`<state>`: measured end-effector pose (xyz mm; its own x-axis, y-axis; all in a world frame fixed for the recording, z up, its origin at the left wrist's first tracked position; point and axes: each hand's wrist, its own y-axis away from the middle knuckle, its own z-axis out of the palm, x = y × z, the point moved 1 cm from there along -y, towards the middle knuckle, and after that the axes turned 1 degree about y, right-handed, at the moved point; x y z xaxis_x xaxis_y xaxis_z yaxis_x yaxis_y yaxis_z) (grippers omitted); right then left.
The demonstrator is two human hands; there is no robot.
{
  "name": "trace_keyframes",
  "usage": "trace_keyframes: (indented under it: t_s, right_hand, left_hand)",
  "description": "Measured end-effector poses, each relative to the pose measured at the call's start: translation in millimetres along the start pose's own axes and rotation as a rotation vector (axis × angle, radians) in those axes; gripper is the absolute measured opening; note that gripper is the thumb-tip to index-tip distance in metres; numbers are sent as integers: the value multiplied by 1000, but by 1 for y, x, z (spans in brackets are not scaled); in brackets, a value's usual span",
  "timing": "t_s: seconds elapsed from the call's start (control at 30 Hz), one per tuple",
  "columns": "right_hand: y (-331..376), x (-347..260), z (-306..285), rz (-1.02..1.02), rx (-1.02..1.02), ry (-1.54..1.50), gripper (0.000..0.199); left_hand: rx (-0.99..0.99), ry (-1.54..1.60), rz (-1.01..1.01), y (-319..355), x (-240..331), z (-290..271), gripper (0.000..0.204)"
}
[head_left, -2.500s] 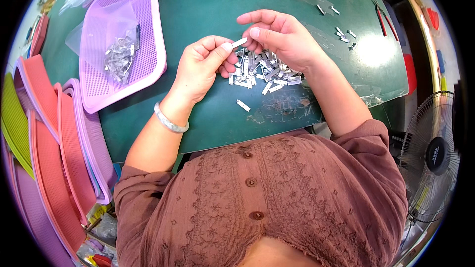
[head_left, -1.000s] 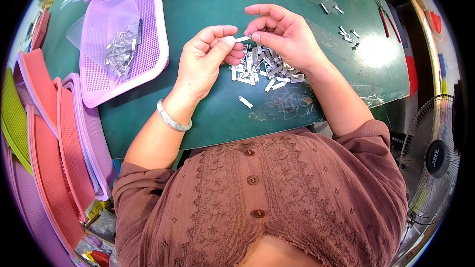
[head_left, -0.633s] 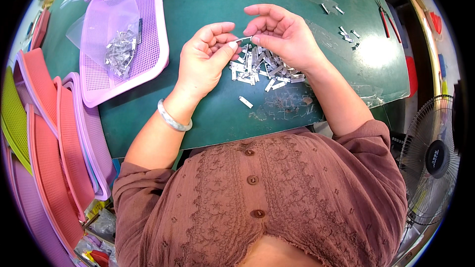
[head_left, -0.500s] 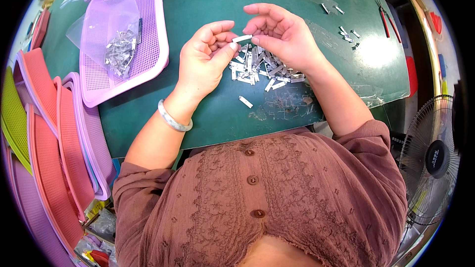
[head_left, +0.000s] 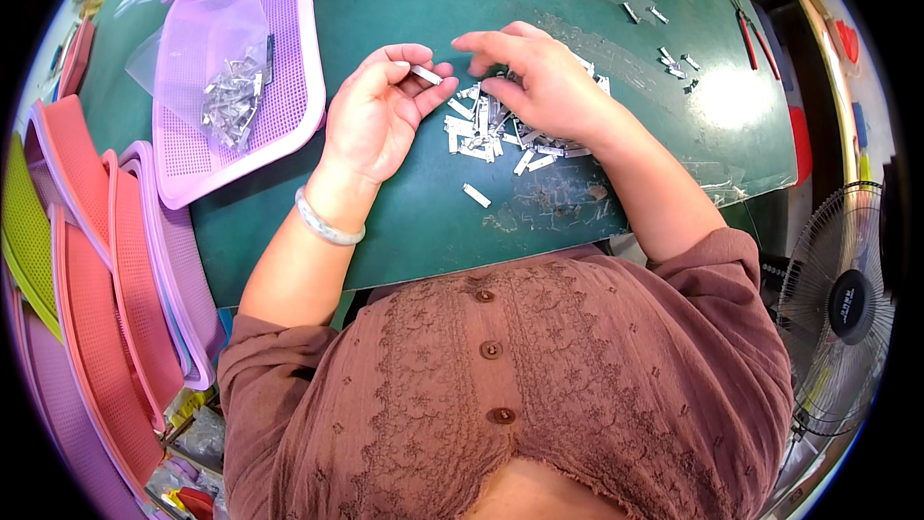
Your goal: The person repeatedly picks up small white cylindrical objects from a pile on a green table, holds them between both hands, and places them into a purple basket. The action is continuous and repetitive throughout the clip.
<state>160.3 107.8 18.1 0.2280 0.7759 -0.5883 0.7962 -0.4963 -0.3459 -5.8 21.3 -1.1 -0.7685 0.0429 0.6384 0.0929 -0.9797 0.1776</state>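
Observation:
My left hand point(head_left: 371, 116), palm partly up and fingers curled, holds one small silvery-white strip-shaped piece point(head_left: 426, 75) at its fingertips. To its right my right hand point(head_left: 539, 77) is over the pile, thumb and fingers apart, with nothing visible in its grasp. Beneath and around it lies a heap of small oblong silvery pieces point(head_left: 472, 144) on the green table; the hand hides part of the heap. One loose piece point(head_left: 476, 195) lies nearer to me, apart from the heap.
A pink mesh basket point(head_left: 313, 58) at left holds a clear bag of similar pieces point(head_left: 234, 101). Stacked colored baskets point(head_left: 96, 279) stand at far left. Red-handled pliers point(head_left: 748, 41) and several loose pieces point(head_left: 666, 60) lie far right. A fan point(head_left: 837, 303) stands beyond the table's right edge.
My left hand has moved left and turned more palm-up, carrying the piece. My right hand has come away from that piece and lowered over the pile.

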Motion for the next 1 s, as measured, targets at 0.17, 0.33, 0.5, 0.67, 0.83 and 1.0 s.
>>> trace_keyframes:
  t_s: [0.17,0.33,0.5,0.67,0.83,1.0]
  right_hand:
    - [-2,1,2,-9,-53,-25,39]
    - [1,3,-5,186,29,-413,40]
    - [1,3,-6,160,121,-484,40]
    - [2,-3,-6,4,195,-382,41]
    - [2,-1,-4,-3,188,-412,43]
    - [3,2,0,76,173,-581,43]
  left_hand:
    - [27,-44,-58,0,0,-6,13]
    - [53,-287,-70,5,0,4,12]
    - [29,-460,-133,8,-3,11,14]
    - [24,-486,-112,9,-5,12,13]
    - [16,-527,-14,10,-5,12,16]
    - [2,-530,13,10,-7,12,16]
